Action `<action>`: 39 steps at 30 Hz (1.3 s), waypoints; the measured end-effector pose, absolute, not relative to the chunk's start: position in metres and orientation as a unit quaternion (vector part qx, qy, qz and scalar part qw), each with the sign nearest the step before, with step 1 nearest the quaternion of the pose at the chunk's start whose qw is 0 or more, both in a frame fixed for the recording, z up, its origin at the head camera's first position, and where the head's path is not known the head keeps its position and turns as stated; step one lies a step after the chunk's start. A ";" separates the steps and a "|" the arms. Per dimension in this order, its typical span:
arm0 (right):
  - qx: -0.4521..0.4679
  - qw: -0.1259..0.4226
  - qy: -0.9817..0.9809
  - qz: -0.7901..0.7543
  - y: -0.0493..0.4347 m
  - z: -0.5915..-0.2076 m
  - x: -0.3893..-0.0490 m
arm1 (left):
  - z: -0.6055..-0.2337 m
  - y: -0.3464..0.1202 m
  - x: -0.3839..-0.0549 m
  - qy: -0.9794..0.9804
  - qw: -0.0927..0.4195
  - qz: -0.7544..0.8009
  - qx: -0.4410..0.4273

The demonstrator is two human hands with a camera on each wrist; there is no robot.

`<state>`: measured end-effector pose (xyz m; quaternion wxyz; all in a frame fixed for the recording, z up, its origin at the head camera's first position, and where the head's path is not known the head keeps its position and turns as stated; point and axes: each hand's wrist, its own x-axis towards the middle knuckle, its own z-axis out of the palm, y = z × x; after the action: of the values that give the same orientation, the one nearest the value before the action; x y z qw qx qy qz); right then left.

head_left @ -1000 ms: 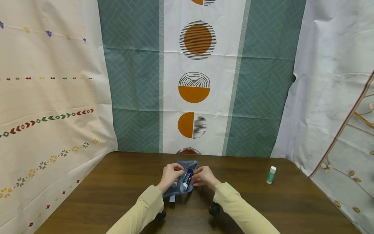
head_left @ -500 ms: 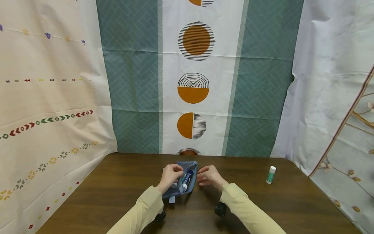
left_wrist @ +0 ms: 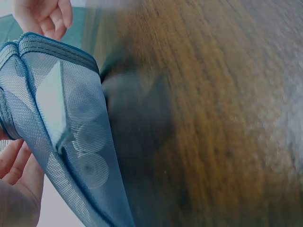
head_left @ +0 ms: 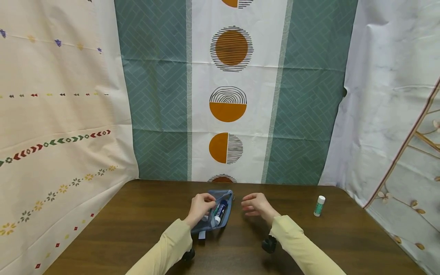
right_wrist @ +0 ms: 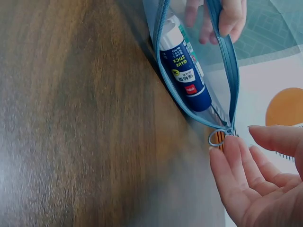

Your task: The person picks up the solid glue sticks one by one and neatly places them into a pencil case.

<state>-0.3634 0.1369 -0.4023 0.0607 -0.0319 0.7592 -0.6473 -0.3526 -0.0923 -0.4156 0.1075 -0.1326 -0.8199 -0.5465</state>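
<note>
A blue mesh zip pouch point(head_left: 213, 225) stands on the table with its zipped mouth spread apart. My left hand point(head_left: 201, 208) pinches the pouch's left edge. Inside lies a dark blue glue stick point(right_wrist: 185, 75) with a white cap, and beside it a green-and-white tube point(right_wrist: 185, 38) is partly hidden. Through the mesh in the left wrist view, round white ends point(left_wrist: 91, 163) show. My right hand point(head_left: 257, 205) hovers to the right of the pouch, fingers loosely bent and holding nothing. A small ring point(right_wrist: 217, 137) hangs at the pouch's zip end.
A green-and-white glue stick point(head_left: 319, 206) stands upright at the right of the brown wooden table point(head_left: 137, 217). Patterned cloths point(head_left: 158, 95) hang behind and at both sides of the table.
My right hand has drawn away from the pouch's right edge and moved to the right. The left hand keeps its hold, and the pouch stays in place.
</note>
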 end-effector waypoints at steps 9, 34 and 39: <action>-0.043 0.048 0.762 -0.644 0.143 -0.396 -0.358 | -0.417 -0.092 -0.353 -0.815 0.109 -0.550 -0.143; -0.063 -0.037 0.770 -0.634 0.173 -0.385 -0.357 | -0.417 -0.092 -0.354 -0.825 0.100 -0.540 -0.130; -0.073 -0.051 0.764 -0.640 0.179 -0.383 -0.356 | -0.418 -0.092 -0.354 -0.825 0.097 -0.542 -0.129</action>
<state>-0.3563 0.1792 -0.3825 -0.0511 -0.0725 0.7635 -0.6397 -0.3544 -0.0919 -0.4175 0.0970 -0.1286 -0.8250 -0.5418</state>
